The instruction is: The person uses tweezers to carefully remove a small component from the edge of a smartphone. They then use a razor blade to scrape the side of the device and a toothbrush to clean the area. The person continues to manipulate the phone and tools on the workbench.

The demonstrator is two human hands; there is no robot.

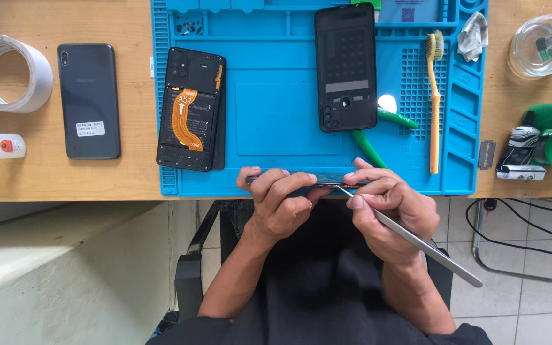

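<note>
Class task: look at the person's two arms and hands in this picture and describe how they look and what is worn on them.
Both the left hand and the right hand are bare: no gloves, rings or watch visible. Forearms are uncovered; dark sleeves begin near the elbows at the picture's bottom edge.

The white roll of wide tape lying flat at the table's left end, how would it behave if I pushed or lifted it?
The white roll of wide tape lies flat on the wooden table, so a push would probably slide it, not roll it. Its large open core suggests it is light. Stood on edge, it would likely roll.
</note>
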